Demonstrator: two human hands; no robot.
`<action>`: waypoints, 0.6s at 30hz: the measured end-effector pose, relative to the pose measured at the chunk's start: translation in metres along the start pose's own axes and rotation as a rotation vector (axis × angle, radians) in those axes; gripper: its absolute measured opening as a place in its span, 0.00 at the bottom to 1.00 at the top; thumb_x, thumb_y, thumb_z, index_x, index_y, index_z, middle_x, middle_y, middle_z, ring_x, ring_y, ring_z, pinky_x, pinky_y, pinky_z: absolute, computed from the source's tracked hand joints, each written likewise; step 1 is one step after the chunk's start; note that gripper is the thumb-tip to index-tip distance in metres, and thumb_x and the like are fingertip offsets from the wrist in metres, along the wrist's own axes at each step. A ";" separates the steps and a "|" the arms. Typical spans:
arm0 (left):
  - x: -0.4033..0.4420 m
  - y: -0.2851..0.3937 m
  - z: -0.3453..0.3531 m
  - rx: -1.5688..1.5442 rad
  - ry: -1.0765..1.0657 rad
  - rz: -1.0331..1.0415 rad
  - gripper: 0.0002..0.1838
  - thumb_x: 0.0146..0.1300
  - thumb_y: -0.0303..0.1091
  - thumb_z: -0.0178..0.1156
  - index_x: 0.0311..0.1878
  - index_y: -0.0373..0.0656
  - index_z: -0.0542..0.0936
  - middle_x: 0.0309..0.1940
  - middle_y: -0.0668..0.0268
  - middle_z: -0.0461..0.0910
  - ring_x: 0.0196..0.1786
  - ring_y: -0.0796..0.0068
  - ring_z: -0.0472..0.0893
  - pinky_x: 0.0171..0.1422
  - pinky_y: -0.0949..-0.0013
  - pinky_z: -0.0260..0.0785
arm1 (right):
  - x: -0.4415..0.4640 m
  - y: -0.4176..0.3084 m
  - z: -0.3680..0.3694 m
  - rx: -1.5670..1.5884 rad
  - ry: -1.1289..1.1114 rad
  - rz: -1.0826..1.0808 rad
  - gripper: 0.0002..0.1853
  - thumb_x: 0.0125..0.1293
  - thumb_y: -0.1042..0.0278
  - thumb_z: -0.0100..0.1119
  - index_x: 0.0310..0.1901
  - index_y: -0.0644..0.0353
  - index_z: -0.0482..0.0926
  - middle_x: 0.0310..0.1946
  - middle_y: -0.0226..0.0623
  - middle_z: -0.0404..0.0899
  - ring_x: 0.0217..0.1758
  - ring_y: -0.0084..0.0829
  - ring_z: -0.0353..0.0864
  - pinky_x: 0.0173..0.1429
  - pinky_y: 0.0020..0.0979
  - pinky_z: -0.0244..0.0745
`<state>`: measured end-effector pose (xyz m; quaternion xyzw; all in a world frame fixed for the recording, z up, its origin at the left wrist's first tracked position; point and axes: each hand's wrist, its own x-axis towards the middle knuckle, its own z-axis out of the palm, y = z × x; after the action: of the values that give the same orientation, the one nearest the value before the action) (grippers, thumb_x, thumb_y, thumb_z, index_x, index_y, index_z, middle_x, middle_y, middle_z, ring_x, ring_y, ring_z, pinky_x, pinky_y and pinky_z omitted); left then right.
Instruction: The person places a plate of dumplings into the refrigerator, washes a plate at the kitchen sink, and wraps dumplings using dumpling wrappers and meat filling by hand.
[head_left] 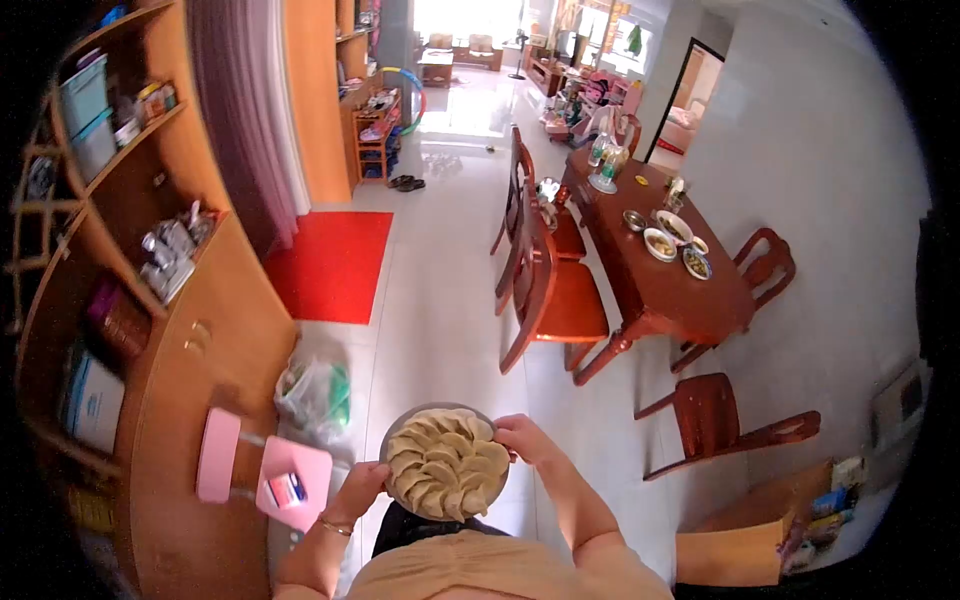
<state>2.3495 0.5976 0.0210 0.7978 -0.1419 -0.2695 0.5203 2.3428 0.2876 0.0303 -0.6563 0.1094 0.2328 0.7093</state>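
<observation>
A round metal plate is held level in front of my body, covered with several pale folded dumplings. My left hand grips its left rim, with a bracelet on the wrist. On the opposite side, my right hand is closed on the right rim. The dumplings lie in overlapping rings and hide most of the plate's surface.
Ahead on the right stands a dark red table with bowls and bottles, with wooden chairs around it. On the left are a shelf cabinet, a pink chair, a plastic bag and a red mat.
</observation>
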 end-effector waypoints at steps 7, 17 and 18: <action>0.206 0.055 -0.082 -0.363 0.026 -0.074 0.18 0.62 0.39 0.47 0.29 0.32 0.77 0.24 0.67 0.76 0.29 0.78 0.74 0.37 0.73 0.68 | 0.163 -0.122 -0.087 -0.017 0.070 -0.072 0.11 0.54 0.64 0.54 0.27 0.65 0.78 0.12 0.28 0.69 0.12 0.19 0.65 0.15 0.21 0.59; 0.504 0.081 -0.207 -0.286 -0.004 -0.143 0.19 0.63 0.39 0.45 0.30 0.31 0.77 0.25 0.66 0.77 0.29 0.77 0.75 0.38 0.72 0.70 | 0.429 -0.225 -0.197 0.106 0.217 -0.113 0.08 0.50 0.69 0.52 0.23 0.65 0.76 0.11 0.30 0.69 0.10 0.20 0.64 0.13 0.21 0.58; 0.528 0.087 -0.212 -0.358 0.003 -0.148 0.18 0.63 0.39 0.45 0.31 0.32 0.77 0.25 0.67 0.77 0.29 0.78 0.75 0.38 0.72 0.70 | 0.455 -0.239 -0.215 0.052 0.176 -0.130 0.08 0.49 0.70 0.51 0.22 0.65 0.76 0.12 0.30 0.69 0.11 0.19 0.64 0.13 0.21 0.57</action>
<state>2.9066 0.4531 0.0168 0.7011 -0.0319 -0.3269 0.6329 2.8831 0.1540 0.0066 -0.6614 0.1347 0.1249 0.7272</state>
